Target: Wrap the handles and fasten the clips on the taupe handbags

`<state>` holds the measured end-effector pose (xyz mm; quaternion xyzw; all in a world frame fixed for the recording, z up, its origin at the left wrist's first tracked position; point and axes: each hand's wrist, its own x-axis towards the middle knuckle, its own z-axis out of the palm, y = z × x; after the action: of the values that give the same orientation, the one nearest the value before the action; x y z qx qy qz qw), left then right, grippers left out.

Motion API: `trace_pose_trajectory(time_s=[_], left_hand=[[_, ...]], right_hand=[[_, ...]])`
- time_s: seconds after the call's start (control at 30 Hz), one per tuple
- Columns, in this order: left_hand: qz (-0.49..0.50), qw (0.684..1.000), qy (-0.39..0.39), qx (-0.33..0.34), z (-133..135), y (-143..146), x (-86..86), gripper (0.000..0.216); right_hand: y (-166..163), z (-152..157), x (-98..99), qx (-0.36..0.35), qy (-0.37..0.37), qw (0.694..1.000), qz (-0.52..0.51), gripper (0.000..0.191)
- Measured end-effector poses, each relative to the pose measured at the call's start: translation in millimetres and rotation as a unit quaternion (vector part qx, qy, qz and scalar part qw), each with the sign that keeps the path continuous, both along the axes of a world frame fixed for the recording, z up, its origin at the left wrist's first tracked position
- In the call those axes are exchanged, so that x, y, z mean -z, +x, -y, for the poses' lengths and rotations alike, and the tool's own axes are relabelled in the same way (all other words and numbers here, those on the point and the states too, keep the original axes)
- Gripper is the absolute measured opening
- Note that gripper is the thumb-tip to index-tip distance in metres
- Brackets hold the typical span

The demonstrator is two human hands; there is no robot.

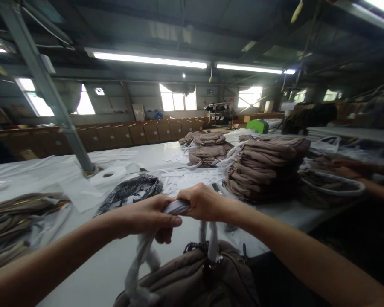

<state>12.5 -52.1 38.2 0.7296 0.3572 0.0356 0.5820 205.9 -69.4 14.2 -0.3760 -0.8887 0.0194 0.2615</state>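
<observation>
A brown fabric handbag [195,277] sits at the near edge of the white table, its two handles raised and wrapped in white padding. My left hand [147,215] is closed around the top of the wrapped bag handle [177,207]. Right beside it, my right hand [203,202] grips the same handle, thumb and fingers pressed on the wrapping. The two hands almost touch. Below them, white wrapping runs down the handle sides to the bag. Parts of the fingers are hidden behind the handle.
Brown bags are stacked high [265,166] at the right, with more bags [208,149] behind. Flat bags [16,221] lie at left. A black-and-white patterned sack [134,189], a white roll [109,175] and a metal post [51,89] stand beyond. A co-worker's hands [348,168] are at far right.
</observation>
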Motion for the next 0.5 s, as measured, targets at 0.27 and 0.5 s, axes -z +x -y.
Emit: trace_pose_trajectory(time_s=[0.27,0.5], left_hand=[[0.01,0.993,-0.032,-0.114,-12.2,-9.6,-13.4,0.044],[0.007,0.953,-0.08,-0.292,-34.6,-42.7,15.2,0.042]], right_hand=[[-0.4,-15.6,-11.5,-0.051,0.001,0.999,-0.008,0.014],[29.1,-78.8,27.4,0.163,-0.106,0.973,-0.127,0.04]])
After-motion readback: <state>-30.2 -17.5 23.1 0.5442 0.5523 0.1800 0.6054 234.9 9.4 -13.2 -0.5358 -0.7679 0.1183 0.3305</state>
